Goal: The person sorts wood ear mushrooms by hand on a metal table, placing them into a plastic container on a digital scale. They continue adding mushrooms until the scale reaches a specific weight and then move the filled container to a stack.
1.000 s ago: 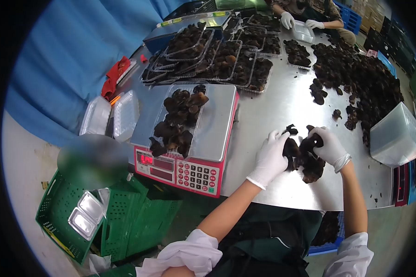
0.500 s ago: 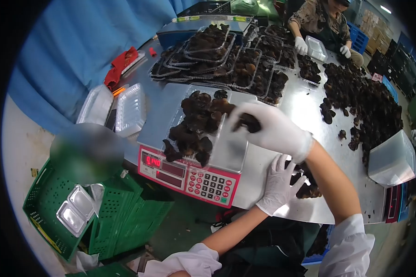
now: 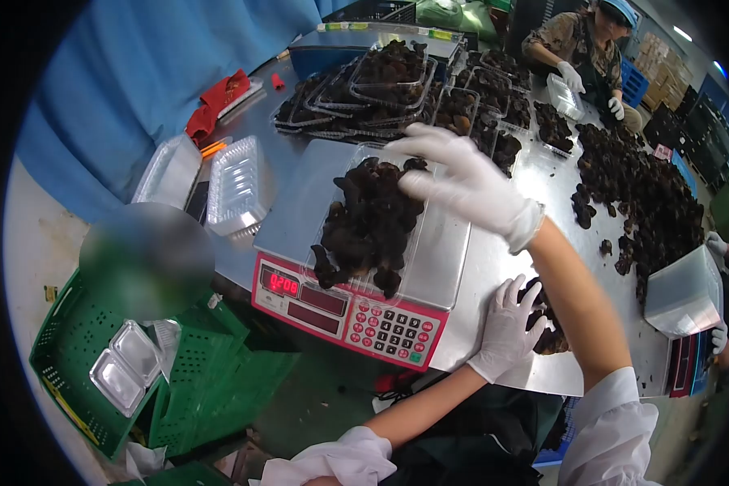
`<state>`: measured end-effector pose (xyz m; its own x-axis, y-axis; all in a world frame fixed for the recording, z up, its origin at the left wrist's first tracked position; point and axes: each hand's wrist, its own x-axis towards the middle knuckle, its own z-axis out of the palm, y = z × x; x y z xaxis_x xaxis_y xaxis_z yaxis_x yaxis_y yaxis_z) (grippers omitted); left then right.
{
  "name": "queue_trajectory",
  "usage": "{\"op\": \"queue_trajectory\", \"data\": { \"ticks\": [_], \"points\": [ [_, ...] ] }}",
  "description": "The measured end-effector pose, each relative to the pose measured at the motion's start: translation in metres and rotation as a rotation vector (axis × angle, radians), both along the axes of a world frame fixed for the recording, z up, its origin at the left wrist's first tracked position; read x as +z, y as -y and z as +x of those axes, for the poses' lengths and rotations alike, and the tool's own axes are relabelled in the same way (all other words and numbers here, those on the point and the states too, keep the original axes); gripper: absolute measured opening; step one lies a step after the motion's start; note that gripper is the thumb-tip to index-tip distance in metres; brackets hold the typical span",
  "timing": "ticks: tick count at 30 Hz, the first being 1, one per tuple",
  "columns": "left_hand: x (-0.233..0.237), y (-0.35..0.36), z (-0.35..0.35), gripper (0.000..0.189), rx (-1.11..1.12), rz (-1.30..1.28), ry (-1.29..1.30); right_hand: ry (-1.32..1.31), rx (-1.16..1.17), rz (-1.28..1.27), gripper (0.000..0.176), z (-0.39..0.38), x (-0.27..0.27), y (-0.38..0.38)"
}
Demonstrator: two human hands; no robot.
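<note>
A clear plastic tray (image 3: 413, 235) heaped with dark wood ear mushrooms (image 3: 373, 215) sits on the plate of a red-edged digital scale (image 3: 348, 312), whose red display appears to read 0.208. My right hand (image 3: 466, 182), in a white glove, hovers at the right side of the heap. Its fingers are stretched out and nothing shows in them. Lower right, my gloved left hand (image 3: 506, 328) lies with fingers spread beside more wood ear mushrooms (image 3: 552, 328) near the table's front edge; the forearm of my right arm partly covers that pile.
Filled trays (image 3: 389, 77) are stacked behind the scale. Nested clear trays (image 3: 239, 182) stand at its left, above green crates (image 3: 81, 356). A large mushroom heap (image 3: 640, 186) covers the right side, near a stack of plastic trays (image 3: 684, 283). A gloved co-worker (image 3: 579, 49) sits across the table.
My right hand has let go of wood ear mushrooms over the tray and opened. The heap has grown, and the display went from 0.140 to 0.208. My left hand stays beside its pile.
</note>
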<state>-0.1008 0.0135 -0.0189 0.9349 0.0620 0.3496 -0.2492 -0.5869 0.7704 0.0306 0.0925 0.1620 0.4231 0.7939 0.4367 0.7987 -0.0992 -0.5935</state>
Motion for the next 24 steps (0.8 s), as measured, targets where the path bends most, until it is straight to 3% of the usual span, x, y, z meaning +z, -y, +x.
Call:
{"op": "queue_trajectory", "data": {
  "ticks": [1, 3, 5, 7, 9, 11, 16, 18, 24],
  "points": [
    [-0.001, 0.001, -0.001, 0.061, 0.012, -0.013, 0.012, 0.002, -0.069, 0.101, 0.039, 0.004, 0.001, 0.008],
    [-0.002, 0.002, 0.0, 0.063, 0.007, -0.027, 0.001, -0.356, -0.222, 0.054, 0.034, 0.004, 0.006, 0.028],
    [-0.001, 0.003, 0.0, 0.063, 0.006, -0.018, -0.022, -0.415, -0.247, 0.077, 0.027, 0.016, -0.019, 0.039],
    [0.001, 0.004, -0.001, 0.064, 0.003, -0.015, -0.037, -0.332, -0.297, -0.08, 0.021, 0.017, -0.031, 0.042],
    [0.001, 0.002, 0.001, 0.065, 0.028, -0.01, -0.046, -0.267, -0.279, -0.082, 0.015, 0.011, -0.041, 0.039],
    [-0.002, 0.003, 0.002, 0.064, 0.007, -0.033, -0.026, -0.005, -0.248, 0.001, 0.014, 0.012, -0.049, 0.03],
    [-0.007, 0.005, 0.003, 0.06, 0.043, -0.091, 0.019, 0.066, -0.188, -0.067, 0.01, 0.031, -0.054, 0.0],
    [-0.008, 0.006, 0.001, 0.06, 0.042, -0.073, 0.027, 0.411, -0.174, -0.033, 0.007, 0.041, -0.053, -0.01],
    [-0.011, 0.007, 0.003, 0.063, 0.032, -0.083, 0.053, 0.207, -0.085, -0.166, 0.006, 0.051, -0.05, -0.016]
  ]
}}
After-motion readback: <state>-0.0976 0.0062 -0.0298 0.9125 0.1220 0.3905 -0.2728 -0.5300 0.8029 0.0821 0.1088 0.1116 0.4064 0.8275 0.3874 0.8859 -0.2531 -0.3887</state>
